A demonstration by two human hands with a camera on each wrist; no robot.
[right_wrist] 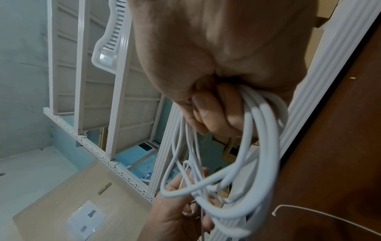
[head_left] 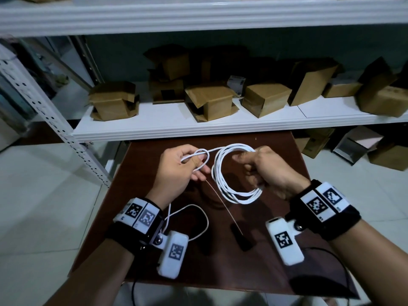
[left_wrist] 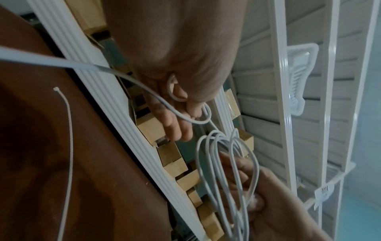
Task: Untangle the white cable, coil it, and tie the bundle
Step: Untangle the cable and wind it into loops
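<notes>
Wrist-worn camera units with printed markers are sitting lowest in the head view, on both forearms above the brown counter (head_left: 276,257). Right hand (head_left: 268,171), at centre right of the frame, is clamping its curled fingers around the lower side of the coiled part of the white cable (head_left: 223,186); the right wrist view is confirming several turns bunched inside that fist. Left hand (head_left: 178,168), at centre left, is holding a small loop of the same cable between thumb and fingers, with one strand running across the gap to the top of the coil. Both hands are being held above the counter, with the coil hanging between them, clear of the surface. A further slack length of cable is trailing below the left wrist and curving over the counter at lower left.

Progress, as a judgement: no tangle is showing, and most of the coiling appears done, with several even turns gathered. Remaining work is feeding the loose tail into the coil and then tying the bundle. A thin pale tie (head_left: 225,206) is lying untouched on the counter, slanting from below the left hand toward the lower centre. Behind, cardboard boxes (head_left: 209,102) are standing on a white shelf (head_left: 176,127).
</notes>
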